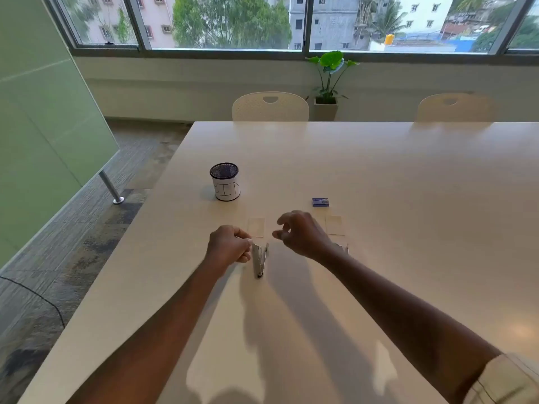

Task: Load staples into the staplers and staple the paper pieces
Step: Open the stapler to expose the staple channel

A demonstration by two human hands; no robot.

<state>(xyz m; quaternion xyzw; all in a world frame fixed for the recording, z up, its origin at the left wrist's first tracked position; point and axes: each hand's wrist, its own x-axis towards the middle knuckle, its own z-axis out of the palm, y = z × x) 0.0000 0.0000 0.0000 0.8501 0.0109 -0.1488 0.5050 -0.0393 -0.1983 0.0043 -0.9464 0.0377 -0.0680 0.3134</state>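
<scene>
A small metal stapler (259,261) lies on the white table (408,176), its two arms spread apart in a narrow V. My left hand (229,243) grips its left arm at the far end. My right hand (300,233) hovers just right of it, thumb and forefinger pinched together; whether they hold staples is too small to tell. A second stapler (344,248) peeks out behind my right wrist, mostly hidden. Two pale paper pieces lie beyond the hands, one (256,227) to the left and one (334,225) to the right. A blue staple box (320,202) sits farther back.
A black mesh cup (225,182) wrapped in white paper stands at the back left of the work area. The table's left edge runs diagonally near my left arm. Two white chairs (270,107) stand at the far side, with a potted plant (328,83) behind them.
</scene>
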